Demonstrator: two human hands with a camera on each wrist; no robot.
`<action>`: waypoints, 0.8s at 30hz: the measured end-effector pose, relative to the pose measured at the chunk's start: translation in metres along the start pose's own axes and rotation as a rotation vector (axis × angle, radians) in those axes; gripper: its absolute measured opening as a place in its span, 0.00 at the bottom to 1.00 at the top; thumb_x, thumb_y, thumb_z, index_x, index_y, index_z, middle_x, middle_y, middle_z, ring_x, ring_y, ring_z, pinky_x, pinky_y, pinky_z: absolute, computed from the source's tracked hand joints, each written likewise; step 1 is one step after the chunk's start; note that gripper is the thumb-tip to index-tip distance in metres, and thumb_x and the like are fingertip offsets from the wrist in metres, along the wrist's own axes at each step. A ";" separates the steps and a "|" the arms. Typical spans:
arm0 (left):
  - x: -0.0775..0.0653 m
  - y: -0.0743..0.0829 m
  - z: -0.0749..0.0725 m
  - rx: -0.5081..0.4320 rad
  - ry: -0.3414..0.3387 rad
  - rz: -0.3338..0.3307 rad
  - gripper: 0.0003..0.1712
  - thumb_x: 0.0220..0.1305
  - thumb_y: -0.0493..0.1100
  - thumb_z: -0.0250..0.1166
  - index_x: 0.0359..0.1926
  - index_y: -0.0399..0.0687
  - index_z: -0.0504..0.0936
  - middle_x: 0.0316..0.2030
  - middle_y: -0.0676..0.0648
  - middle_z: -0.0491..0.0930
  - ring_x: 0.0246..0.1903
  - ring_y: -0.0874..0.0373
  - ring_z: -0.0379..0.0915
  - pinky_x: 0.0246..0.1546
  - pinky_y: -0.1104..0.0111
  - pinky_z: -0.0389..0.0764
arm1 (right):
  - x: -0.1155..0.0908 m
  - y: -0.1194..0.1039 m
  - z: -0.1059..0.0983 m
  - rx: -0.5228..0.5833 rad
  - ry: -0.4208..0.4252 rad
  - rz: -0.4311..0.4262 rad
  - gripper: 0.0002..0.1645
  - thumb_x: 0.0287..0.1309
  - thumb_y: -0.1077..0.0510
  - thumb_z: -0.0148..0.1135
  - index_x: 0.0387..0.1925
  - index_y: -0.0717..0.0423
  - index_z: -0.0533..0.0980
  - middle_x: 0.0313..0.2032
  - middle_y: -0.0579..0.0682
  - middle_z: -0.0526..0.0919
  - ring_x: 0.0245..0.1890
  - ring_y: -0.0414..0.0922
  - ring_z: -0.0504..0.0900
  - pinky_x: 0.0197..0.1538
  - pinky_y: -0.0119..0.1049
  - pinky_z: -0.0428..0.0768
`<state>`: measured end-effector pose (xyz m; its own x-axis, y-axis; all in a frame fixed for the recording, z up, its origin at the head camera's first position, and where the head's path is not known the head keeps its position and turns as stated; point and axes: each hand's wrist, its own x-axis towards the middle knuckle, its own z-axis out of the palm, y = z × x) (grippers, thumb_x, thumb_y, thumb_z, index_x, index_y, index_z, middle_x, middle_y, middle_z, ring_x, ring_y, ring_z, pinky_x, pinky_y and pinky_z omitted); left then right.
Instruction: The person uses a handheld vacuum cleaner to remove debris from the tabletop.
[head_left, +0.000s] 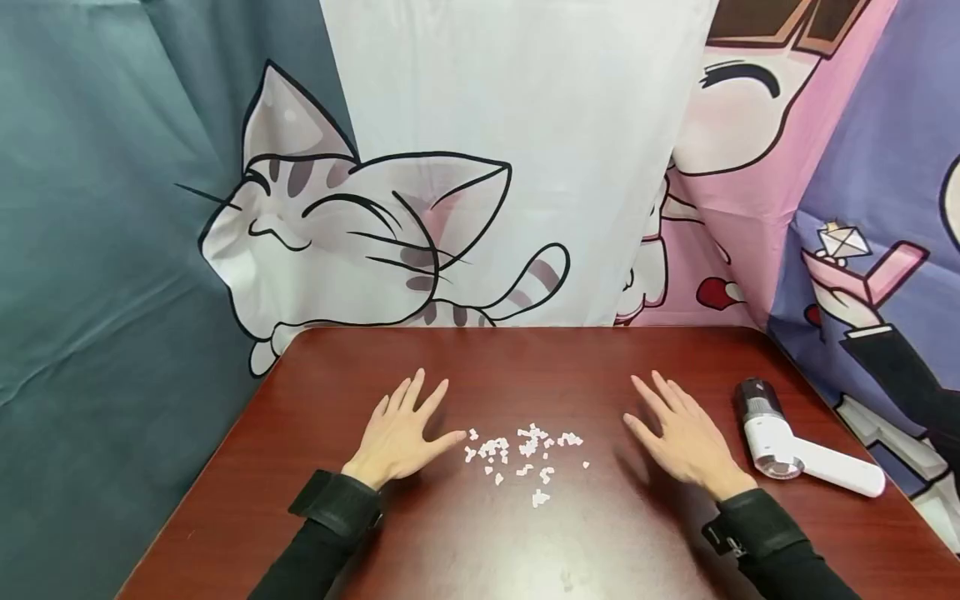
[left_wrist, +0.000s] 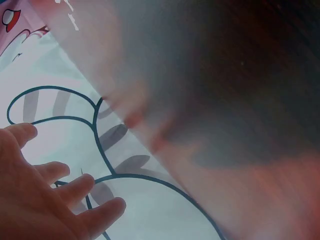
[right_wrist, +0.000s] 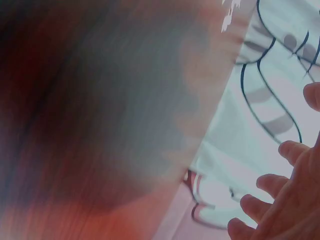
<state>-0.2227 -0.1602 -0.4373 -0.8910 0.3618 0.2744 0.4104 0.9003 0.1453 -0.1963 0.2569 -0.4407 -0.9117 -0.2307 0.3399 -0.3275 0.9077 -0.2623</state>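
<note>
- The left hand (head_left: 402,439) is seen left of centre in the head view, its fingers extended and spread, the thumb pointed at the white bits; nothing is held.
- The right hand (head_left: 684,435) is seen right of centre, its fingers also extended and fanned slightly apart; nothing is held. A shadow is cast to its lower left.
- The small white bits (head_left: 528,448) are scattered between the two hands, just below the middle of the frame; the leftmost lie just beside the left thumb tip, while a wider gap is left on the right.
- The brown tabletop (head_left: 540,550) is bounded by a straight far edge across mid-frame and by slanting edges at left and right. Room is left behind the bits, towards the far edge, and in front, towards the bottom of the frame.
- Sideways room at right is partly taken up by a white device (head_left: 783,446) with a dark end, laid near the right edge, beside the right hand but apart from it.
- Beyond the far edge, the background is closed off by a printed cloth (head_left: 600,83).
- Black bands (head_left: 337,504) are worn on both wrists.
</note>
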 end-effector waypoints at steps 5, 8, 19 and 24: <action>0.001 0.001 0.004 -0.027 0.002 -0.009 0.49 0.49 0.78 0.46 0.69 0.63 0.55 0.67 0.43 0.50 0.64 0.44 0.47 0.57 0.46 0.51 | -0.011 0.030 -0.018 -0.019 -0.017 0.079 0.40 0.60 0.36 0.47 0.67 0.52 0.56 0.64 0.66 0.55 0.61 0.65 0.53 0.59 0.56 0.52; 0.002 0.001 0.005 -0.031 -0.014 -0.018 0.49 0.49 0.79 0.44 0.69 0.64 0.53 0.68 0.44 0.48 0.65 0.45 0.45 0.58 0.48 0.49 | -0.018 0.048 -0.029 -0.033 -0.050 0.132 0.41 0.61 0.36 0.45 0.68 0.53 0.53 0.64 0.69 0.52 0.61 0.67 0.51 0.58 0.59 0.50; -0.001 -0.006 0.010 -0.032 -0.014 -0.020 0.52 0.45 0.81 0.47 0.69 0.63 0.54 0.68 0.43 0.48 0.64 0.44 0.46 0.57 0.46 0.51 | -0.048 0.104 -0.058 -0.018 -0.202 0.300 0.55 0.56 0.31 0.47 0.69 0.62 0.40 0.63 0.75 0.43 0.60 0.71 0.43 0.56 0.66 0.41; -0.001 -0.009 0.014 -0.029 0.018 -0.007 0.53 0.44 0.80 0.49 0.68 0.61 0.57 0.67 0.41 0.50 0.63 0.43 0.48 0.56 0.46 0.52 | -0.062 0.122 -0.066 0.008 -0.264 0.350 0.60 0.54 0.31 0.49 0.68 0.62 0.32 0.63 0.75 0.39 0.61 0.72 0.38 0.54 0.68 0.33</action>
<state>-0.2283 -0.1647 -0.4523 -0.8903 0.3507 0.2903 0.4096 0.8954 0.1745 -0.1631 0.4053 -0.4345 -0.9999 0.0079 -0.0127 0.0116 0.9445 -0.3283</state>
